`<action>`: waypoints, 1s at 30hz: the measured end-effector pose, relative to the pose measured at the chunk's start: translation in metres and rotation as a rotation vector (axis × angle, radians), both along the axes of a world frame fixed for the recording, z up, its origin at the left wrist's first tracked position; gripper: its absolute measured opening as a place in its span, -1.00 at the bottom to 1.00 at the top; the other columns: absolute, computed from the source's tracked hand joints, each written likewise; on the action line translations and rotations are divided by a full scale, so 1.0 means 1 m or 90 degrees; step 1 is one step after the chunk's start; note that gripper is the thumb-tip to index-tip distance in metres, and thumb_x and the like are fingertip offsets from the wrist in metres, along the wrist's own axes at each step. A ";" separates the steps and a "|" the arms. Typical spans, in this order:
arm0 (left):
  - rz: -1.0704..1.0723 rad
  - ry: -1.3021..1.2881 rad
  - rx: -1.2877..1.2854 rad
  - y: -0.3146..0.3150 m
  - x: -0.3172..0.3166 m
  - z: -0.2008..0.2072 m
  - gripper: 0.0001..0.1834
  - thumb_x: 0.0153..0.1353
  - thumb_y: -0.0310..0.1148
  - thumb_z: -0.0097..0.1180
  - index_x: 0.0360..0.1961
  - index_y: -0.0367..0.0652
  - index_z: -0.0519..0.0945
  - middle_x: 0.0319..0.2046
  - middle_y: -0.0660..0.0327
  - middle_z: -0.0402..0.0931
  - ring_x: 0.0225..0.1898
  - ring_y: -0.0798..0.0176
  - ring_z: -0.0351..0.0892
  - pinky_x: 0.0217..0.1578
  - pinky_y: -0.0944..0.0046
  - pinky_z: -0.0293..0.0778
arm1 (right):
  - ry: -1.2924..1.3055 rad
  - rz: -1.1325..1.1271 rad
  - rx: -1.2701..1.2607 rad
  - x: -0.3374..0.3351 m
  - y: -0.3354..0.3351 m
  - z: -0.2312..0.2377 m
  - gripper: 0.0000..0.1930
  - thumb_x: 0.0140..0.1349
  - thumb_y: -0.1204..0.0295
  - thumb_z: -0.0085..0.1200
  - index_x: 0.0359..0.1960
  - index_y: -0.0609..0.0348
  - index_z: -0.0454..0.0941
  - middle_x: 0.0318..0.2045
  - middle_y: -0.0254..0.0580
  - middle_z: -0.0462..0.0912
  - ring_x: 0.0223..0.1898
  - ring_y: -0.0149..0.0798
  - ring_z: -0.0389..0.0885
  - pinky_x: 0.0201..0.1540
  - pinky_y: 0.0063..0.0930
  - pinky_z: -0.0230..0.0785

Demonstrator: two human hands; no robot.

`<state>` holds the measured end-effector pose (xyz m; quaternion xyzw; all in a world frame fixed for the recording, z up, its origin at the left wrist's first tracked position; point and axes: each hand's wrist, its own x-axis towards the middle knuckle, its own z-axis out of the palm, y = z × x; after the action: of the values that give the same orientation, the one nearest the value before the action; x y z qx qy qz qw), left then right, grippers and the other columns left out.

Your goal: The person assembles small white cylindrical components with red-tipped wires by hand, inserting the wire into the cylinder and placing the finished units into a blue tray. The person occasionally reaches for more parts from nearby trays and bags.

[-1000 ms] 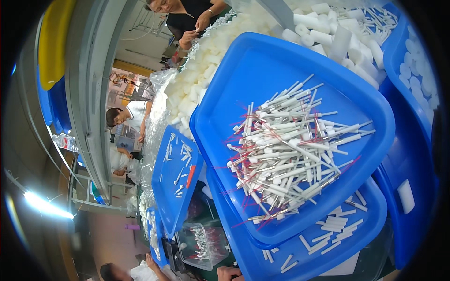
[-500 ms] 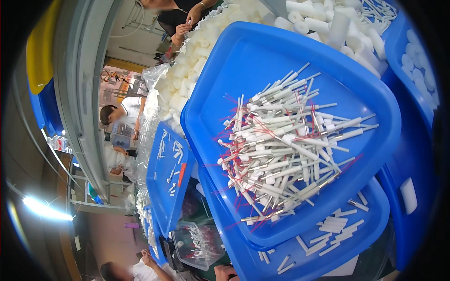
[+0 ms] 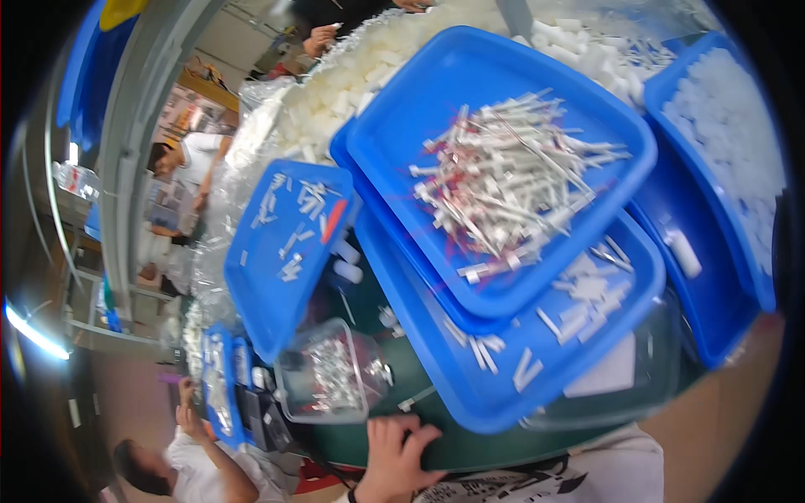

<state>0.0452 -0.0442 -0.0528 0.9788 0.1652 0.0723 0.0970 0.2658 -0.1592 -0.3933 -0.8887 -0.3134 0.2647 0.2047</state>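
My left hand (image 3: 397, 457) rests at the near edge of the green table, palm down. Its thumb is apart from the bent fingers, and nothing shows in it. Just beyond it stands a clear plastic box (image 3: 366, 407) of small silvery and white pieces. One thin part with a white tip (image 3: 407, 405) lies on the table nearby. To the right, a large blue tray (image 3: 394, 126) bears a heap of white rods with metal ends and red wires (image 3: 511, 180). Beneath it, another blue tray (image 3: 436, 386) carries short white tubes (image 3: 579, 318). My right hand is out of view.
A tilted blue tray (image 3: 260, 293) with white tubes stands left. A blue bin (image 3: 746, 226) of white pieces is at right. White foam-like cylinders (image 3: 327, 105) are piled behind. Two co-workers (image 3: 189, 465) (image 3: 197, 168) sit at left; another's hand (image 3: 320, 39) shows at the top.
The view has shifted, so the trays appear higher and smaller. More of my left hand, the table edge and a white printed shirt now show. The picture is blurred by motion.
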 end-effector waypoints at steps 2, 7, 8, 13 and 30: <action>0.029 -0.019 -0.025 -0.002 0.002 -0.002 -0.40 -0.36 -0.11 0.44 -0.22 -0.05 0.51 -0.24 0.15 0.29 -0.21 0.02 0.30 -0.18 0.03 0.20 | -0.012 0.041 0.035 -0.008 0.005 0.010 -0.80 0.06 0.32 0.07 -0.34 0.10 0.65 -0.33 0.10 0.65 -0.32 0.07 0.64 -0.25 -0.13 0.48; 0.011 -0.079 -0.001 -0.002 0.003 -0.012 -0.36 -0.52 -0.30 0.33 -0.23 -0.11 0.42 -0.24 0.08 0.31 -0.17 -0.06 0.31 -0.15 0.05 0.22 | -0.038 0.174 0.145 -0.040 0.019 0.052 -0.80 0.05 0.32 0.07 -0.35 0.10 0.65 -0.32 0.12 0.65 -0.32 0.08 0.64 -0.26 -0.11 0.48; -0.006 -0.079 0.017 -0.004 0.008 -0.012 -0.35 -0.52 -0.32 0.33 -0.22 -0.11 0.41 -0.23 0.09 0.31 -0.16 -0.05 0.31 -0.14 0.05 0.22 | -0.046 0.182 0.163 -0.043 0.020 0.059 -0.80 0.05 0.32 0.07 -0.35 0.10 0.65 -0.32 0.12 0.65 -0.32 0.09 0.64 -0.26 -0.11 0.48; -0.007 -0.130 0.038 -0.008 0.005 -0.014 -0.30 -0.48 -0.39 0.40 -0.14 -0.08 0.41 -0.20 0.13 0.29 -0.12 -0.02 0.31 -0.11 0.08 0.24 | -0.151 0.193 0.184 -0.060 0.001 0.089 -0.80 0.05 0.32 0.07 -0.36 0.10 0.66 -0.32 0.14 0.65 -0.32 0.10 0.64 -0.26 -0.09 0.48; -0.031 -0.190 0.010 -0.014 -0.007 -0.015 -0.27 -0.47 -0.29 0.47 -0.17 -0.08 0.37 -0.18 0.13 0.30 -0.07 -0.03 0.30 -0.06 0.04 0.22 | -0.148 0.274 0.068 -0.048 -0.163 0.288 -0.75 -0.08 0.40 0.06 -0.50 0.43 0.58 -0.51 0.25 0.58 -0.41 0.21 0.58 -0.31 -0.03 0.44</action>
<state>0.0382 -0.0579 -0.0681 0.9616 0.1245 0.2162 0.1146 0.2183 -0.3225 -0.1056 -0.8139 -0.5302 0.1814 0.1531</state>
